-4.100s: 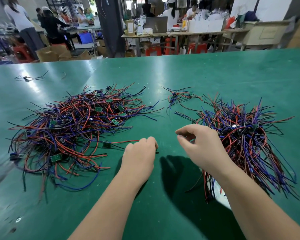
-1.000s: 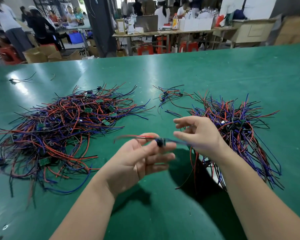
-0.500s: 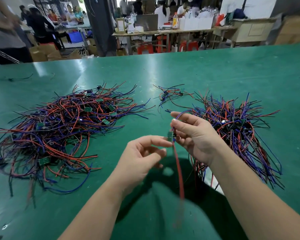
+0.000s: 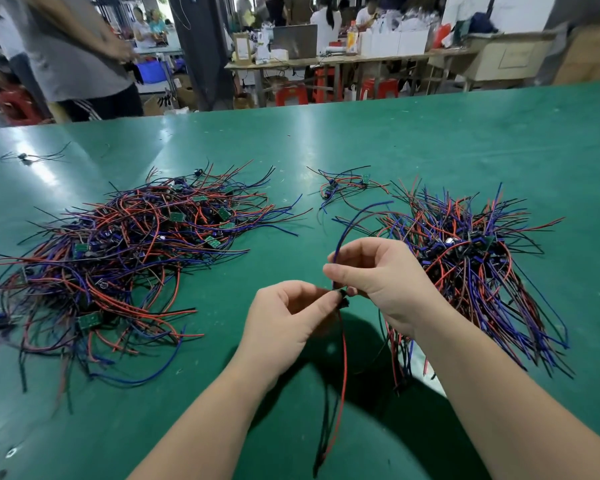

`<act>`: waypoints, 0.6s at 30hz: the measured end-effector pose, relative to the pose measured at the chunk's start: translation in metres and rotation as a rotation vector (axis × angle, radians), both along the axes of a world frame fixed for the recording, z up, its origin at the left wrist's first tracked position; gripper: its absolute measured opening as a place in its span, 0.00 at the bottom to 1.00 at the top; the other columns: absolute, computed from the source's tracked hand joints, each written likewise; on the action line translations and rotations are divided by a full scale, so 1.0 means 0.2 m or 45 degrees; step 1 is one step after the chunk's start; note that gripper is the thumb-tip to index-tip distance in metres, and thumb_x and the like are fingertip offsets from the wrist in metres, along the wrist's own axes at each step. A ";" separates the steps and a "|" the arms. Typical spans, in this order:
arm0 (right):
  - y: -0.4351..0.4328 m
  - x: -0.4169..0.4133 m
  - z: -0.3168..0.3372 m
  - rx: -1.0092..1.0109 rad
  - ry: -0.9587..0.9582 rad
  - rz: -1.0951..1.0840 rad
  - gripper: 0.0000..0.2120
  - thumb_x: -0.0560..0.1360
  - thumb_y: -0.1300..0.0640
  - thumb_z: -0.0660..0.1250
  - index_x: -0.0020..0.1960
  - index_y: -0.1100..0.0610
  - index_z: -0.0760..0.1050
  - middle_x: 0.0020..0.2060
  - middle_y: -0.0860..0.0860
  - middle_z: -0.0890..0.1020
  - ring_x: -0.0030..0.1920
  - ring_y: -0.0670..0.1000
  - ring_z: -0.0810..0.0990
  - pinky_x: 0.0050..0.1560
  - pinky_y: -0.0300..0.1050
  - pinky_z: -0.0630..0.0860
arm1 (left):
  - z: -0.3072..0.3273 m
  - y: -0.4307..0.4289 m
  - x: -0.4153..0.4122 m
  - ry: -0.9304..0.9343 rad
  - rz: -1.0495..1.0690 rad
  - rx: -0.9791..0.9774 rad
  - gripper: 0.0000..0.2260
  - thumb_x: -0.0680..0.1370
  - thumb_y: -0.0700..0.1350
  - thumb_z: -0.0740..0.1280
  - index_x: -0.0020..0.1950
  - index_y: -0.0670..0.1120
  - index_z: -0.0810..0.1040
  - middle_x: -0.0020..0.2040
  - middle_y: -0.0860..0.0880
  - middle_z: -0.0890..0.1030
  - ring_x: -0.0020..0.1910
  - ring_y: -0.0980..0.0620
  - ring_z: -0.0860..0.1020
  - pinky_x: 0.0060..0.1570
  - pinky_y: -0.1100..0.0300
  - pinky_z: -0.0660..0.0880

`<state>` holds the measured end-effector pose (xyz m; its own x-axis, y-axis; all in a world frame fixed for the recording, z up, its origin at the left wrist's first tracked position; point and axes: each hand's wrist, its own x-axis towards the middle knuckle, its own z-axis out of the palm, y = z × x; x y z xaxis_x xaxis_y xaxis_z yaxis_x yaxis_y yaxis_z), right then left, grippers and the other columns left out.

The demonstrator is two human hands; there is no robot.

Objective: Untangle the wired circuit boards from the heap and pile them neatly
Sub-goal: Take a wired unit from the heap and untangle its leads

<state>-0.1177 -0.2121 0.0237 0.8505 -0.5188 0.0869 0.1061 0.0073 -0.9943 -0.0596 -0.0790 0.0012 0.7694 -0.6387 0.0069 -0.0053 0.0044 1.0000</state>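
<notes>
A small dark circuit board (image 4: 342,296) hangs above the green table (image 4: 430,140), held between both hands. The left hand (image 4: 284,317) pinches it; the right hand (image 4: 381,275) grips its top and the blue wire (image 4: 347,230) arcing upward. A red wire (image 4: 343,375) dangles below. The tangled heap of wired boards (image 4: 125,258) sprawls to the left, the tidier pile (image 4: 465,265) just behind the right hand, and a small loose cluster (image 4: 347,185) beyond.

Factory workshop: green worktable (image 4: 430,140), cluttered benches (image 4: 326,60), workers (image 4: 73,46)

Tangled red/blue/blk heap (image 4: 125,258) L, neater pile (image 4: 471,265) R, one wired board (image 4: 342,296) aloft btwn them.
</notes>
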 end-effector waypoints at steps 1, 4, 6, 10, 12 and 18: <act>-0.01 0.00 0.00 -0.011 -0.005 0.002 0.08 0.67 0.70 0.74 0.36 0.60 0.78 0.27 0.50 0.79 0.28 0.46 0.76 0.27 0.36 0.71 | 0.00 0.00 0.00 0.008 0.005 0.006 0.13 0.59 0.54 0.75 0.35 0.46 0.83 0.33 0.47 0.84 0.30 0.54 0.79 0.32 0.64 0.76; -0.01 -0.01 0.00 -0.084 0.014 -0.004 0.08 0.66 0.69 0.74 0.35 0.61 0.77 0.25 0.51 0.79 0.26 0.46 0.76 0.25 0.37 0.70 | 0.00 0.00 0.00 0.042 -0.029 0.041 0.13 0.60 0.50 0.77 0.38 0.44 0.82 0.32 0.47 0.83 0.29 0.55 0.79 0.31 0.65 0.75; -0.01 -0.01 -0.01 -0.150 0.055 -0.017 0.08 0.67 0.69 0.75 0.34 0.61 0.76 0.24 0.50 0.79 0.24 0.46 0.75 0.24 0.37 0.71 | 0.00 0.00 0.00 0.080 -0.101 0.081 0.06 0.67 0.43 0.76 0.40 0.43 0.82 0.32 0.46 0.83 0.30 0.54 0.79 0.33 0.64 0.76; -0.07 -0.01 0.01 0.033 0.062 -0.107 0.08 0.68 0.68 0.72 0.35 0.62 0.75 0.25 0.50 0.79 0.25 0.46 0.78 0.27 0.37 0.75 | 0.03 0.03 0.01 0.223 -0.346 0.180 0.02 0.72 0.39 0.72 0.43 0.42 0.81 0.37 0.45 0.84 0.33 0.52 0.82 0.34 0.63 0.77; -0.13 -0.03 0.05 0.221 0.008 -0.189 0.07 0.69 0.67 0.71 0.36 0.61 0.74 0.26 0.52 0.80 0.26 0.48 0.80 0.27 0.37 0.77 | 0.05 0.05 0.00 0.265 -0.538 0.243 0.02 0.74 0.39 0.71 0.45 0.42 0.81 0.40 0.45 0.85 0.36 0.51 0.83 0.36 0.63 0.79; -0.23 -0.09 0.10 0.460 -0.061 -0.334 0.08 0.71 0.63 0.70 0.37 0.58 0.72 0.26 0.52 0.81 0.25 0.48 0.80 0.24 0.37 0.76 | 0.06 0.05 -0.03 0.264 -0.639 0.262 0.00 0.74 0.39 0.71 0.44 0.43 0.80 0.40 0.46 0.85 0.36 0.52 0.83 0.34 0.66 0.77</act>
